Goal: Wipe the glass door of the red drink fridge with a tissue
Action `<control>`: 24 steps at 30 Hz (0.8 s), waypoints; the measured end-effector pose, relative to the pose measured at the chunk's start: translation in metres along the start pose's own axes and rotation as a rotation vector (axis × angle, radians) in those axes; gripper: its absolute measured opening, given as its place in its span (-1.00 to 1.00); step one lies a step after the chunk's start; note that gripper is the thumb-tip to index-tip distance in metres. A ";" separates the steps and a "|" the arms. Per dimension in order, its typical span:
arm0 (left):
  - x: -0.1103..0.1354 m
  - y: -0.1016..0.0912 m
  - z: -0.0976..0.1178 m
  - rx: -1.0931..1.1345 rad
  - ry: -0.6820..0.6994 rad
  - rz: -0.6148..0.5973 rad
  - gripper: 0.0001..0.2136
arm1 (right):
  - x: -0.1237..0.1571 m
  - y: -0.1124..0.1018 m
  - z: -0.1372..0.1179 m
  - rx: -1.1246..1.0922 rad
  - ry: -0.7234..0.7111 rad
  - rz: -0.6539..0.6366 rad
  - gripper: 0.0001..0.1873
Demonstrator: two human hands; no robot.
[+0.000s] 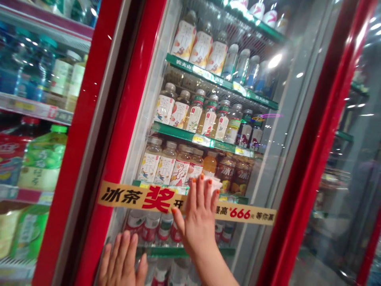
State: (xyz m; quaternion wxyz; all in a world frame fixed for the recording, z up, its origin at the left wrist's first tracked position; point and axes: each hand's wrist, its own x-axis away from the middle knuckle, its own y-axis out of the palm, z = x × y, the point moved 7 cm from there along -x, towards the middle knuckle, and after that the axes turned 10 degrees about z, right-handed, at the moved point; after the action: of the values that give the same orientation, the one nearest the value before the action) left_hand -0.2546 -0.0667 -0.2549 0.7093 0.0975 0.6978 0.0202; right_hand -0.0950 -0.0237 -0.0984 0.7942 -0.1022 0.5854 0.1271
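Observation:
A drinks fridge with a red-framed glass door [268,159] fills the view. My right hand [199,216] lies flat on the glass with its fingers stretched up, pressing a small white cloth [214,184] against the door, over a yellow banner sticker [131,196]. My left hand [122,262] rests flat on the lower glass near the red frame [125,131], fingers spread and holding nothing. Behind the glass stand rows of tea bottles [178,113] on green shelves [202,140].
A second fridge compartment on the left holds blue water bottles [26,71] and green bottles [44,157]. Another red door frame [315,151] runs down the right, with dim store shelving reflected beyond it.

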 end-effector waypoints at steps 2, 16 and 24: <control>0.007 0.000 -0.004 -0.004 -0.029 0.003 -0.16 | -0.021 0.000 -0.028 -0.045 -0.062 0.003 -0.03; -0.015 -0.006 0.003 -0.045 0.007 0.015 -0.19 | -0.057 0.002 -0.053 -0.166 -0.116 0.024 0.13; -0.006 -0.004 -0.001 -0.058 -0.022 -0.018 -0.20 | 0.022 -0.012 0.003 -0.101 -0.180 0.001 -0.04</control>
State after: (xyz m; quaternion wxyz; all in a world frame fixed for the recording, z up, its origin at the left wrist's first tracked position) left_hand -0.2558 -0.0715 -0.2493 0.7195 0.0708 0.6900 0.0333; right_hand -0.0825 -0.0325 -0.1183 0.8373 -0.1299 0.5046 0.1656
